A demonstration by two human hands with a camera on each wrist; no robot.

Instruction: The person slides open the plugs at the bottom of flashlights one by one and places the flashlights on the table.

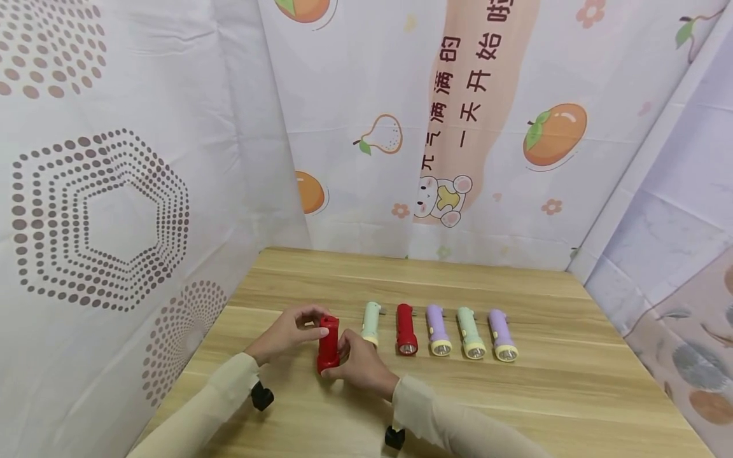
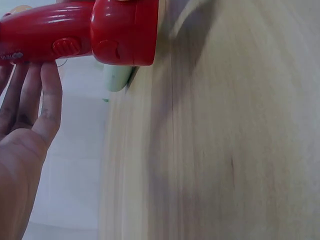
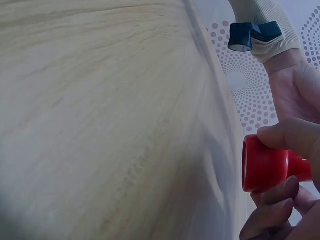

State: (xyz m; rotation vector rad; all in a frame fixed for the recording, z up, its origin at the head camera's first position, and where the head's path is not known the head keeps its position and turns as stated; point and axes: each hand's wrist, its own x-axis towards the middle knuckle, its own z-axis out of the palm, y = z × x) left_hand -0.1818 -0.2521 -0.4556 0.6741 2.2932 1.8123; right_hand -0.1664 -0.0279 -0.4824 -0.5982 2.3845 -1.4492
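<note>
Both hands hold a red flashlight (image 1: 329, 346) up above the table, its wide lamp end toward the person. My left hand (image 1: 294, 334) grips the narrow tail end, thumb on the near side; in the left wrist view its fingers lie against the body below the switch. With thumb and fingers, my right hand (image 1: 364, 364) pinches the red lamp end (image 3: 265, 165), seen in the right wrist view. Just behind the right hand lies a mint-green flashlight (image 1: 371, 318), its lamp end partly hidden by that hand.
Rightward on the wooden table (image 1: 544, 394) lie another red flashlight (image 1: 405, 324), a purple one (image 1: 436, 324), a second mint-green one (image 1: 469, 327) and a second purple one (image 1: 500, 327), lamp ends toward the person. Printed curtains (image 1: 355, 210) hang behind and at the sides.
</note>
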